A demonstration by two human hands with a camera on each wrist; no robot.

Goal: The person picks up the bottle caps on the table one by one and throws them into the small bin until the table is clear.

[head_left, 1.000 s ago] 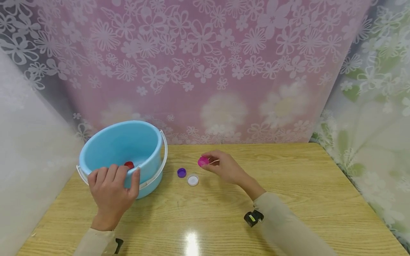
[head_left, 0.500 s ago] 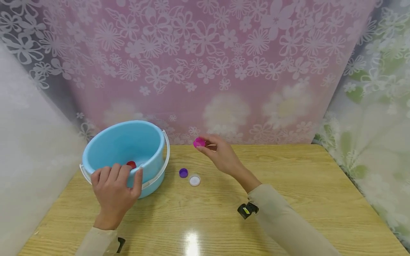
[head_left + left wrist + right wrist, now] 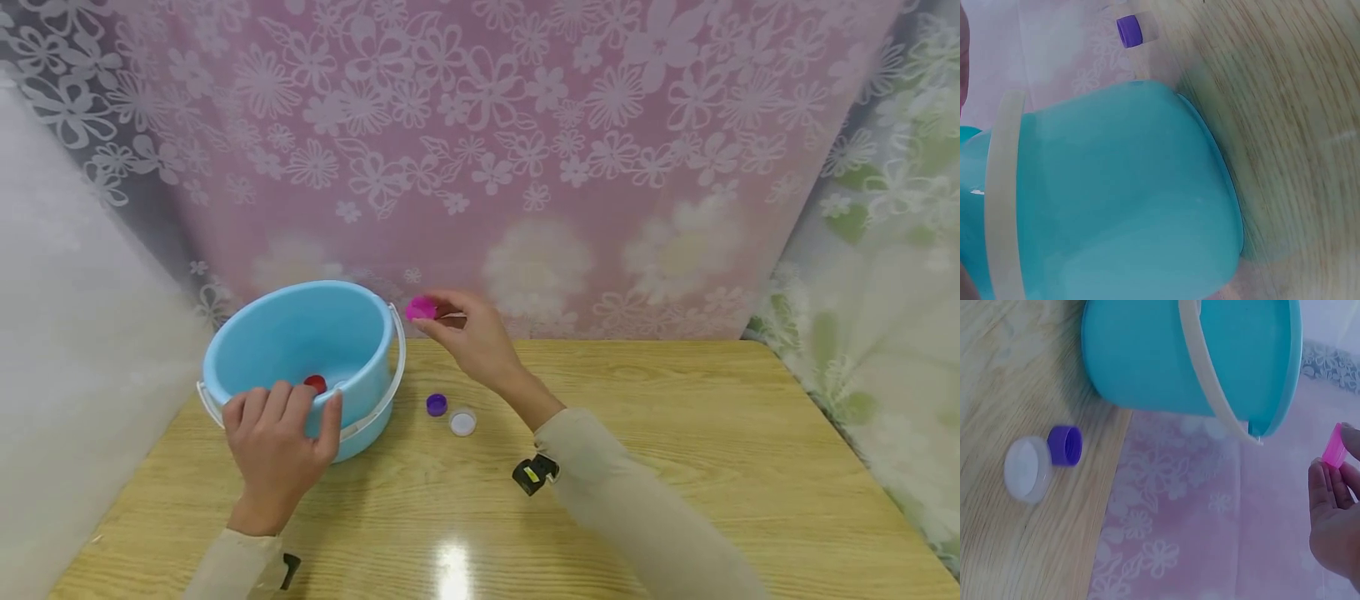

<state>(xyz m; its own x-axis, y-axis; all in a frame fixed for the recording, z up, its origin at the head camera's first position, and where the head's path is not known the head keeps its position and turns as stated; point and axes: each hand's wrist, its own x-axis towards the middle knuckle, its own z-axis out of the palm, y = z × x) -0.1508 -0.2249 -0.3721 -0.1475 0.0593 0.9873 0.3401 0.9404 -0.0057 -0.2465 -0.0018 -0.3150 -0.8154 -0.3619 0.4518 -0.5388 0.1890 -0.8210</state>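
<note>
A light blue bucket (image 3: 360,392) with a white handle (image 3: 399,367) stands at the left of the table, a red cap (image 3: 315,384) lying inside it. My left hand (image 3: 277,450) grips the bucket's near rim, fingers hooked over the edge. Between thumb and fingertips, my right hand (image 3: 476,337) pinches a pink bottle cap (image 3: 422,308) in the air, just right of the bucket's rim. The right wrist view shows the pink cap (image 3: 1335,447) at its right edge. On the table right of the bucket lie a purple cap (image 3: 437,405) and a white cap (image 3: 462,422), close together.
The wooden table (image 3: 637,433) reaches back to a pink flowered curtain (image 3: 480,167). Pale curtains hang at the left (image 3: 82,317) and right (image 3: 885,292) sides.
My right hand has lifted the pink cap up from near the table and carried it left toward the bucket. The left hand keeps its hold on the rim.
</note>
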